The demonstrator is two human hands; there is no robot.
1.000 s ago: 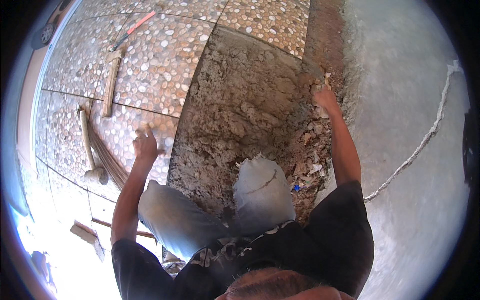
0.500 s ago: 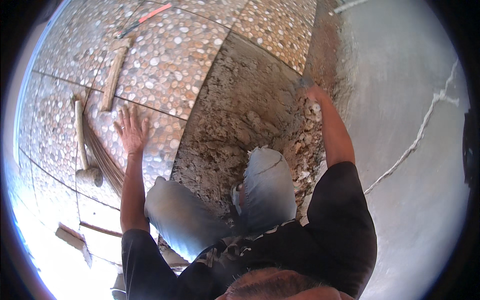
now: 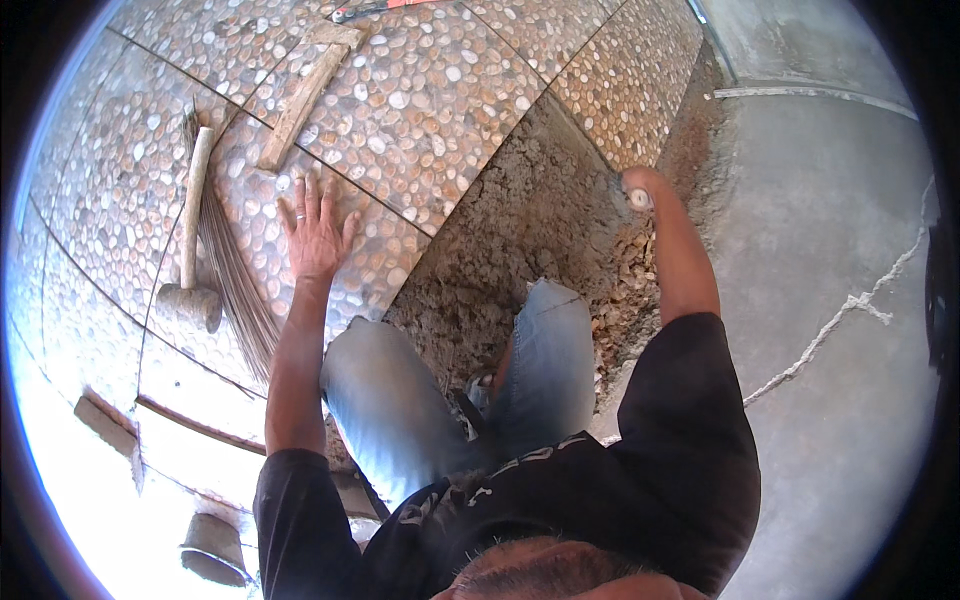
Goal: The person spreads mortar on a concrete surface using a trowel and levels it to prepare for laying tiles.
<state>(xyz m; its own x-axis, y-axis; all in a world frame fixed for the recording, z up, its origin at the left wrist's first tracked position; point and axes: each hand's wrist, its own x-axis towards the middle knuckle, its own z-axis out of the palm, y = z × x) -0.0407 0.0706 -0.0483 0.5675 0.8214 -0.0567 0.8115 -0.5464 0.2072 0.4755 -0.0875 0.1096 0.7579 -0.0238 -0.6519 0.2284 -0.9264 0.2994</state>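
My left hand (image 3: pixel 318 232) lies flat on the pebble-patterned tiles (image 3: pixel 440 130), fingers spread, with nothing in it. My right hand (image 3: pixel 648 182) is closed round a trowel (image 3: pixel 640 200). Only the pale round end of its handle shows below the fist; the blade is hidden. That hand is at the far right corner of a bed of rough grey mortar (image 3: pixel 500 220), close to the edge of a laid tile (image 3: pixel 630 100). The mortar runs from there back to my knees.
Left of my left hand lie a mallet (image 3: pixel 192 240), a stick broom (image 3: pixel 232 270) and a T-shaped wooden piece (image 3: pixel 305 100). A red-handled tool (image 3: pixel 385 9) is at the top. A bucket (image 3: pixel 214 550) stands lower left. Smooth grey concrete (image 3: pixel 820 220) with a rope-like ridge (image 3: pixel 835 335) extends right.
The view has swung, so tiles and tools sit further right in the picture. My right hand has turned slightly, hiding the grey blade. My left hand stays flat on the tile.
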